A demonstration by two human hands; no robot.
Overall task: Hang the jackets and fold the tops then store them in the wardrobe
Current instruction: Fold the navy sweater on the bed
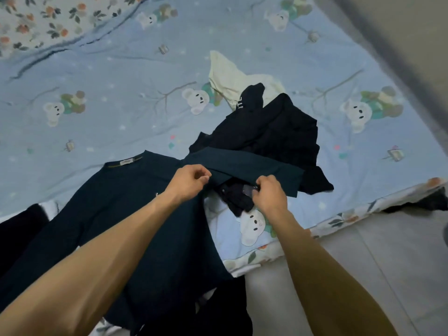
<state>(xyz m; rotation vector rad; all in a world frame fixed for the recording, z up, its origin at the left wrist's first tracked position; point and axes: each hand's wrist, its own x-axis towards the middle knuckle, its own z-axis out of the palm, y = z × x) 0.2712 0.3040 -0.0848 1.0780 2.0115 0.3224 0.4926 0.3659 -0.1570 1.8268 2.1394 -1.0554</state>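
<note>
A dark teal long-sleeved top (116, 202) lies spread on the bed, neck label toward the far side. Its right sleeve (244, 163) stretches across a heap of black clothes (274, 132). My left hand (189, 180) pinches the sleeve near the shoulder seam. My right hand (269, 195) grips the sleeve's lower edge farther along, over a small black garment (237, 197). A cream top (232, 78) lies crumpled behind the black heap.
The bed carries a light blue sheet with bear prints (121, 112) and a floral cover (43, 20) at the far left. More dark clothing (19, 231) lies at the left edge. Pale floor tiles (388, 263) run along the right.
</note>
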